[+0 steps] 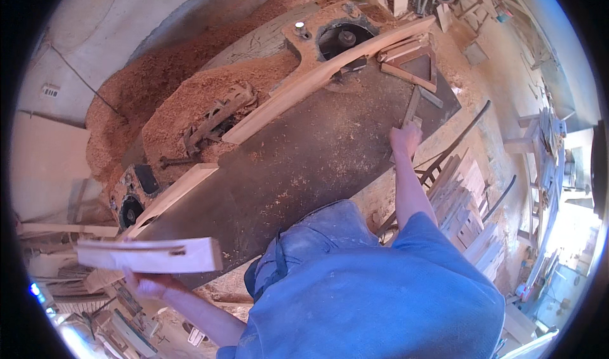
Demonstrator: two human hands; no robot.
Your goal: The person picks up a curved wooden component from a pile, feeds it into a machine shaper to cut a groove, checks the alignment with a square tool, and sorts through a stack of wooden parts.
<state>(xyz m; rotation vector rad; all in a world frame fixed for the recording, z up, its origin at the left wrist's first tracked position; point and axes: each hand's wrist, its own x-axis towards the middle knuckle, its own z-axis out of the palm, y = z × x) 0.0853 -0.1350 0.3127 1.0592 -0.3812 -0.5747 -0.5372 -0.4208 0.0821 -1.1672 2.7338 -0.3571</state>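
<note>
My left hand [150,287] is wrapped round the underside of a pale wooden piece [149,255], raised beyond the left end of a dark metal machine table [304,150]. A narrow slot is cut in the face of this piece. At the table's right edge my right hand [406,141] is closed on an L-shaped tool, which looks like a try square [412,105]. Its far arm lies over the table's corner. The palm side of this hand is hidden. Just beyond it sits a triangular wooden frame [415,67].
Long wooden fence boards [304,87] run along the table's far side, beside a round opening with a spindle [346,39]. Reddish shavings [190,99] are heaped behind, around a rusty clamp [219,118]. Stacked wood [463,200] and curved dark metal bars [466,130] stand at right.
</note>
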